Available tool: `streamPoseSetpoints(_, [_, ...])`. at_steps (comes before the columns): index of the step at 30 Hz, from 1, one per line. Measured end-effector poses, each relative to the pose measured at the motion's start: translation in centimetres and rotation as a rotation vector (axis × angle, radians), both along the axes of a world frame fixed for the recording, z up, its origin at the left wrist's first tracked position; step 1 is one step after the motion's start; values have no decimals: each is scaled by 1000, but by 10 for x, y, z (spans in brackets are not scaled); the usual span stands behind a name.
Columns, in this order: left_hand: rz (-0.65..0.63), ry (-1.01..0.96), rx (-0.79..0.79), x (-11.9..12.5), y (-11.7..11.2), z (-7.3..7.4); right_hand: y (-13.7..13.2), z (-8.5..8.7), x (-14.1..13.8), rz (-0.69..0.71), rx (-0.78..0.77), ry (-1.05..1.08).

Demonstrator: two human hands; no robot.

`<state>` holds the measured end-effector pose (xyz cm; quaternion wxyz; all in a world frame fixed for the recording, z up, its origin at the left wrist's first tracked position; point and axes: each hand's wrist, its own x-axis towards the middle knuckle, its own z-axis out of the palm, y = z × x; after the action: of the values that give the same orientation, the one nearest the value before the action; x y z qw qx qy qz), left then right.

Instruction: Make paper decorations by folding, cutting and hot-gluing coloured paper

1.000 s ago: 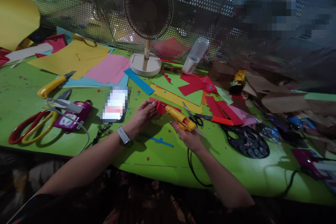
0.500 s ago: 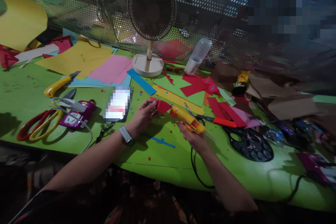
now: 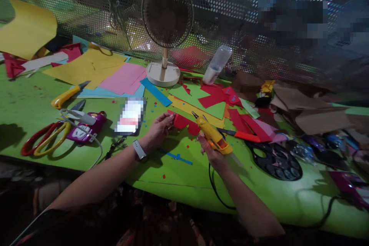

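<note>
Between thumb and fingers my left hand pinches one end of a red paper piece with a scalloped lower edge. My right hand is wrapped round a yellow hot glue gun, whose dark nozzle points up and to the left, just above the paper's right part. The fingertips of the right hand come close to the paper's right end; whether they touch it I cannot tell. Below the hands a thin blue paper strip lies on the green table.
A phone, scissors, a purple power socket and a yellow cutter lie to the left. Behind stand a fan and a tilted bottle. A black palette and paper scraps are on the right.
The glue gun has drawn back to the right, and its nozzle, earlier hidden at the red paper, now shows above it. More of the paper is visible. My left hand keeps its pinch.
</note>
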<state>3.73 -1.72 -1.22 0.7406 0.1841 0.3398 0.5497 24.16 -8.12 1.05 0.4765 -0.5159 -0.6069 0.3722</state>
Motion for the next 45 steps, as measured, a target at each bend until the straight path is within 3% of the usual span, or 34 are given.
streamPoseSetpoints(7, [-6, 0, 31, 2, -2, -2, 0, 8, -8, -45, 72, -2])
streamPoseSetpoints(14, [-8, -17, 48, 2, -1, -6, 0, 4, -12, -75, 113, -13])
streamPoseSetpoints(33, [-14, 18, 34, 2, -4, 0, 2, 2, -8, -79, 20, 36])
streamPoseSetpoints(45, [-22, 22, 16, 1, -4, 1, 4, -1, -6, -68, 58, 16])
